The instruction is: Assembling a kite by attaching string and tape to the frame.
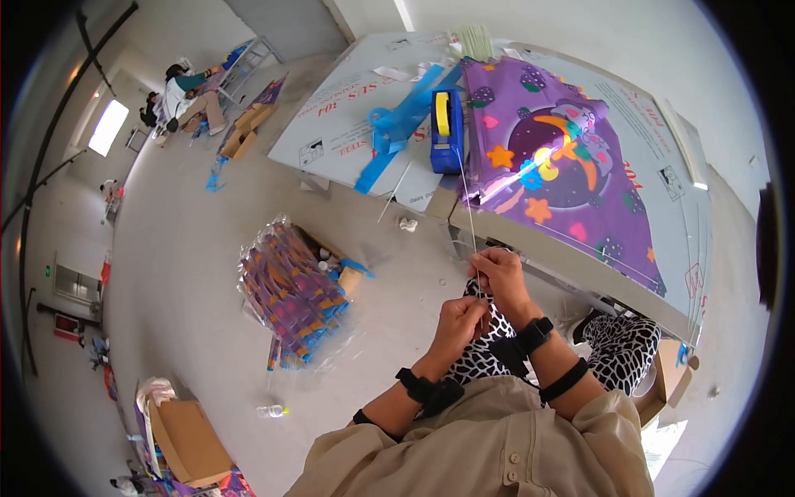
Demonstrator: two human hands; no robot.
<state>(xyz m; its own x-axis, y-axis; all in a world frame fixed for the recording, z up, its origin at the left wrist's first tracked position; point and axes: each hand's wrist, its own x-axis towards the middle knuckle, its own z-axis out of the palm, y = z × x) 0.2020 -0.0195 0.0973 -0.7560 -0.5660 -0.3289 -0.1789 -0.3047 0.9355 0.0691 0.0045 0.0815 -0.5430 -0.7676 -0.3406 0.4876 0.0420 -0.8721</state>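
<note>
left hand (458,325): your fingertips are pinched at the thin white string (469,207); the exact grip is too small to tell.
right hand (502,278): at your left hand's 1 o'clock, fingers closed on the same string.
string: above your lap, running toward 12 to the blue tape holder (447,137).
string work done: drawn taut between holder and hands, it seems.
string work left: you probably have fingerwork to finish; no knot is visible.
table (339,112): purple printed cloth (571,219) at 1, blue strips (399,124) at 11, pale bundle (474,43) at far 12.
floor (182,273): wrapped heap (290,290) at 9, bottle (270,411) and open carton (190,443) at 8.
room: co-worker (178,99) at 10.
</note>
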